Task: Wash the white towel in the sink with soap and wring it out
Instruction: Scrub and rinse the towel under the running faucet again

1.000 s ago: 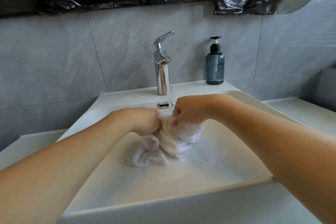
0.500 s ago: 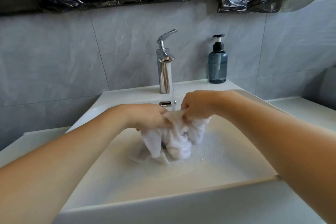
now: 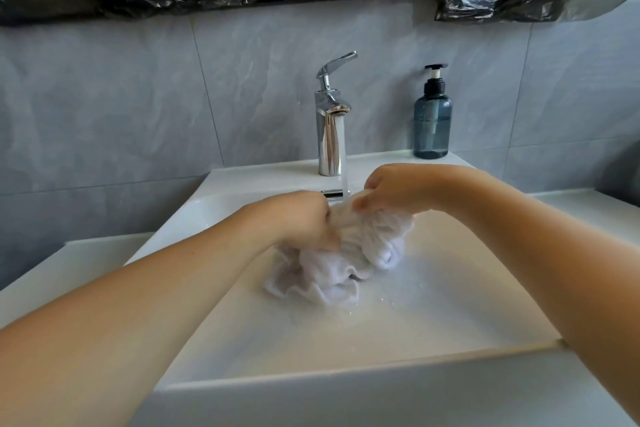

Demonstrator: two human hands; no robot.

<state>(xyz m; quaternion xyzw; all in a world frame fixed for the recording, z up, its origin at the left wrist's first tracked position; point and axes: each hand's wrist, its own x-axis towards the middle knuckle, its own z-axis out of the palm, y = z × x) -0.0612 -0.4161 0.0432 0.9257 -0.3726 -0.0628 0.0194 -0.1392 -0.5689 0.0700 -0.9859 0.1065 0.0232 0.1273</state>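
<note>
Towel (image 3: pixel 349 253), bunched mid-sink (image 3: pixel 433 329) under the running tap (image 3: pixel 330 128), is clutched by left hand (image 3: pixel 299 218) and right hand (image 3: pixel 391 189); soaked, limp and likely heavy, it is best gripped at both bunched ends.

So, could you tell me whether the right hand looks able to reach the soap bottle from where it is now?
Probably yes. The soap bottle stands unobstructed on the sink ledge just behind the right hand, but that hand would first have to release its grip on the towel.
</note>
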